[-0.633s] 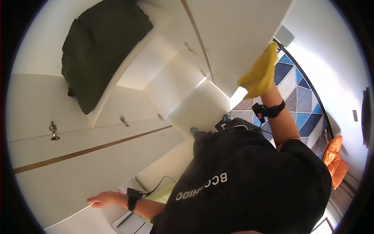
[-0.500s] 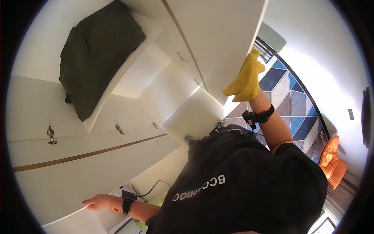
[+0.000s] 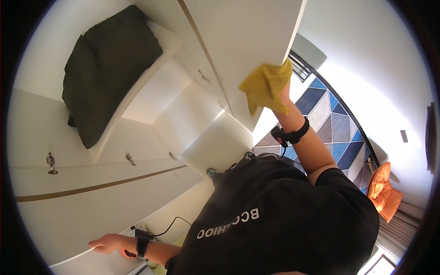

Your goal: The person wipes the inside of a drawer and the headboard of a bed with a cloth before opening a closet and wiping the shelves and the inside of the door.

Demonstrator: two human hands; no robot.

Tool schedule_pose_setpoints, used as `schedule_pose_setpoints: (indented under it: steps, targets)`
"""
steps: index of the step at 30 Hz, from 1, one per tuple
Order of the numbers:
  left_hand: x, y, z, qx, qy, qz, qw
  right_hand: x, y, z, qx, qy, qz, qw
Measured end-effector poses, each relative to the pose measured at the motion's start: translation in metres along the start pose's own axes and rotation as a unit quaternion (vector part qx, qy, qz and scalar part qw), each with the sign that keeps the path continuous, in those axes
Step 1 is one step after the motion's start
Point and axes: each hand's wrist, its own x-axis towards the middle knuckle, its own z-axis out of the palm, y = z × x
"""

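Note:
My left hand [image 3: 104,244] is closed on the outer edge of the left white cabinet door [image 3: 64,224], which stands open. With my right hand [image 3: 285,95] I hold a yellow cloth [image 3: 266,86] against the inner face of the right cabinet door [image 3: 252,36], close to its edge. The cloth is spread out and hides most of my right fingers. Between the doors is the white cabinet, where a dark green folded fabric [image 3: 110,73] lies on the upper shelf [image 3: 123,105].
Metal hinges [image 3: 51,163] line the left door's joint. On the right, a patterned rug [image 3: 339,123] in blue, grey and brown covers the floor. An orange cushioned seat [image 3: 385,192] is beyond it. A black cable [image 3: 172,224] runs from my left wrist strap.
My right hand has moved left with the yellow cloth, which has gone from hanging bunched to spread over the door face. My left hand keeps its hold on the left door.

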Motion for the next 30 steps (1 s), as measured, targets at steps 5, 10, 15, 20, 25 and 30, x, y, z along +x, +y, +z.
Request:
schedule_pose_setpoints:
  steps: [5,10,15,20,25,30]
  targets:
    - [0.018,-0.029,0.005,-0.043,0.021,0.034,0.998,0.005,0.015,-0.004,-0.057,-0.069,-0.078,0.993]
    - [0.008,-0.019,0.008,-0.037,0.013,0.009,0.999,0.002,0.046,-0.005,-0.254,-0.092,-0.229,0.935]
    - [0.001,-0.012,0.007,-0.017,0.020,0.011,1.000,-0.018,0.049,0.004,-0.272,-0.053,-0.224,0.934]
    - [-0.001,-0.008,0.000,-0.003,0.018,0.029,0.999,-0.035,0.057,0.018,0.033,-0.021,0.079,0.996]
    - [0.016,-0.045,0.001,0.010,0.014,0.044,0.999,-0.046,0.071,0.021,0.043,-0.009,0.034,0.998]
    - [0.004,-0.029,0.003,0.020,0.002,0.049,0.999,-0.045,0.079,0.011,-0.179,-0.047,-0.106,0.977]
